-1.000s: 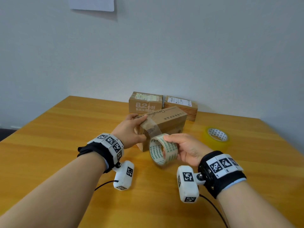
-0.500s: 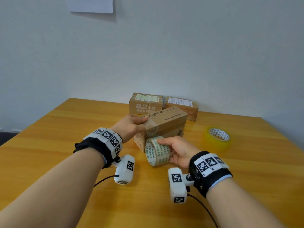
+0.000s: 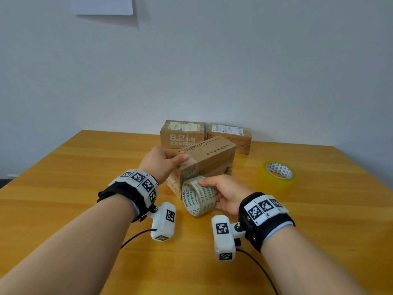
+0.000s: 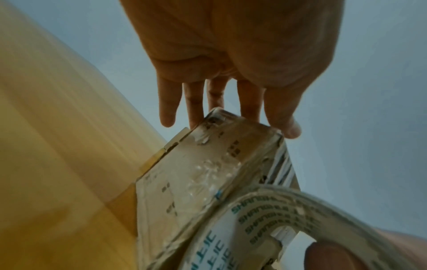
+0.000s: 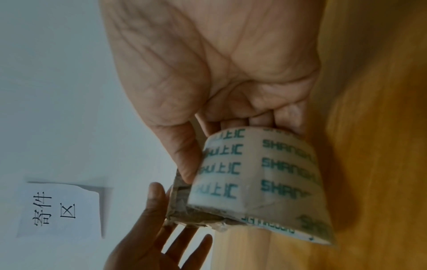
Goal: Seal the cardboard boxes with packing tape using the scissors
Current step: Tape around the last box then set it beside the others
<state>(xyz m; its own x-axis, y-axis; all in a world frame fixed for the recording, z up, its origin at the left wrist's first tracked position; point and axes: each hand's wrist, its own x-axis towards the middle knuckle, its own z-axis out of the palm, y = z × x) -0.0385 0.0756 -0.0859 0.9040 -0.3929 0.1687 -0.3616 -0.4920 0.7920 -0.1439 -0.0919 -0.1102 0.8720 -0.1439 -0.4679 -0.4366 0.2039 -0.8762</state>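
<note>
A brown cardboard box (image 3: 210,158) lies tilted at the table's middle. My left hand (image 3: 163,162) rests on its near top corner, straight fingers (image 4: 196,113) pressing the clear tape laid there. My right hand (image 3: 223,194) grips a roll of clear packing tape with green print (image 3: 197,196), thumb inside the core and fingers over the rim. The roll (image 5: 261,173) sits against the box's near end (image 4: 184,182), low by the table. Tape runs from the roll up over that end. No scissors are in view.
Two more cardboard boxes (image 3: 182,134) (image 3: 229,138) stand side by side at the table's back edge by the wall. A yellow tape roll (image 3: 276,175) lies flat to the right. A paper notice (image 5: 57,210) hangs on the wall.
My right hand has brought the roll down and in against the box's near end, laying down the stretch of tape. My left hand has slid onto the top corner.
</note>
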